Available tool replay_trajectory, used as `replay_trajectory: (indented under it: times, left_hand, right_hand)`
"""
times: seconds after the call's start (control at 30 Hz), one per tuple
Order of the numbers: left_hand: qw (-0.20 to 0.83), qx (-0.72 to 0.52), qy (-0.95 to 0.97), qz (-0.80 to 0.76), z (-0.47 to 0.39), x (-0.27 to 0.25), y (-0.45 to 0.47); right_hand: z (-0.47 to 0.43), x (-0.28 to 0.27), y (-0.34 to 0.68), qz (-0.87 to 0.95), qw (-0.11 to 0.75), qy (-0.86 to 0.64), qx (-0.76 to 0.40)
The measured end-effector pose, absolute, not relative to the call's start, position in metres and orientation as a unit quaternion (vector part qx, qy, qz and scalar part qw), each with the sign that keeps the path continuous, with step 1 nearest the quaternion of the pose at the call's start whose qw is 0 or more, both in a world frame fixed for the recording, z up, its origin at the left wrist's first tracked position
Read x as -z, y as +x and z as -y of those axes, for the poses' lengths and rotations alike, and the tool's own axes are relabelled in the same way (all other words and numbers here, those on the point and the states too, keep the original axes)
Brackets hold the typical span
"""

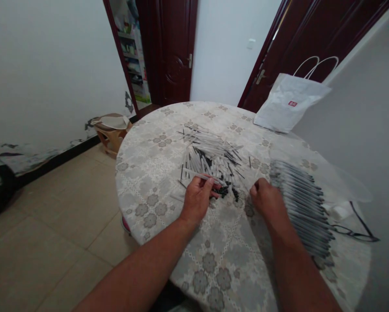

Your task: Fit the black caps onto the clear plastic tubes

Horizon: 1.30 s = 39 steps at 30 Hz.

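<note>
Between the thumb and fingers of my left hand (199,197) lies a slim pale pen barrel (196,173), pointing left. My right hand (267,197) is closed with its fingertips together, a short way to the right; what it pinches, if anything, I cannot make out. Beyond my hands is a loose heap of pale pen barrels (210,143) mixed with thin dark sticks. Small black parts (225,190) lie close by my left fingertips. To the right of my right hand, many grey pens (303,203) lie side by side in a long row.
A flowered cloth covers the round table (209,271). At its back right stands a white paper bag (292,102). Eyeglasses (355,232) lie at the right edge, near clear plastic sheeting (340,180). A wooden stool (111,132) is by the left wall.
</note>
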<state>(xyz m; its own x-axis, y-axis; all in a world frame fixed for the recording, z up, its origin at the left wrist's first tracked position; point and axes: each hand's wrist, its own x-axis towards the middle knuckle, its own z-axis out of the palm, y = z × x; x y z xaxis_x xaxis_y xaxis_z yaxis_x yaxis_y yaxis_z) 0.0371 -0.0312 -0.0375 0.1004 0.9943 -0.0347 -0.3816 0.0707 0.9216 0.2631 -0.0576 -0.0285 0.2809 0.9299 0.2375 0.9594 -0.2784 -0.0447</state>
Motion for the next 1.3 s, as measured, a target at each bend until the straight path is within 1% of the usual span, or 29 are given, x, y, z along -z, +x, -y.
replay_trajectory:
  times: [0.1, 0.17, 0.2, 0.27, 0.33, 0.37, 0.4, 0.47, 0.7, 0.83, 0.93, 1.03, 1.13, 1.3]
  left_hand:
    - [0.649, -0.567, 0.358, -0.358, 0.026, 0.034, 0.033]
    - [0.671, -0.573, 0.331, -0.335, 0.023, 0.033, 0.030]
    - [0.678, -0.576, 0.320, -0.325, 0.022, 0.032, 0.029]
    - [0.687, -0.585, 0.302, -0.309, 0.020, 0.030, 0.026]
    - [0.689, -0.592, 0.290, -0.300, 0.019, 0.028, 0.024]
    - [0.690, -0.595, 0.286, -0.297, 0.019, 0.028, 0.023]
    - [0.691, -0.596, 0.284, -0.295, 0.018, 0.028, 0.023]
    - [0.690, -0.599, 0.282, -0.293, 0.018, 0.028, 0.022]
    - [0.692, -0.600, 0.284, -0.284, 0.016, 0.030, 0.021]
    - [0.694, -0.589, 0.299, -0.285, 0.016, 0.033, 0.022]
    - [0.690, -0.592, 0.300, -0.290, 0.016, 0.033, 0.022]
    - [0.695, -0.583, 0.308, -0.285, 0.017, 0.031, 0.022]
    - [0.720, -0.544, 0.331, -0.279, 0.020, 0.030, 0.024]
    - [0.770, -0.456, 0.366, -0.256, 0.027, 0.029, 0.024]
  right_hand:
    - [0.062, 0.016, 0.257, 0.599, 0.267, -0.741, 0.141]
    - [0.065, 0.011, 0.249, 0.582, 0.397, -0.699, 0.128]
    - [0.067, 0.010, 0.244, 0.566, 0.456, -0.681, 0.088]
    - [0.070, 0.011, 0.233, 0.529, 0.553, -0.642, -0.041]
    - [0.072, 0.015, 0.223, 0.494, 0.611, -0.594, -0.170]
    - [0.072, 0.016, 0.219, 0.481, 0.626, -0.576, -0.211]
    - [0.072, 0.018, 0.215, 0.475, 0.634, -0.564, -0.235]
    - [0.072, 0.021, 0.212, 0.475, 0.636, -0.556, -0.246]
    - [0.066, 0.027, 0.216, 0.464, 0.639, -0.567, -0.234]
    - [0.066, 0.030, 0.213, 0.481, 0.626, -0.575, -0.212]
    - [0.068, 0.029, 0.209, 0.506, 0.616, -0.562, -0.221]
    - [0.069, 0.028, 0.206, 0.533, 0.605, -0.532, -0.260]
    - [0.068, 0.028, 0.202, 0.546, 0.589, -0.497, -0.329]
    - [0.066, 0.030, 0.196, 0.550, 0.526, -0.458, -0.459]
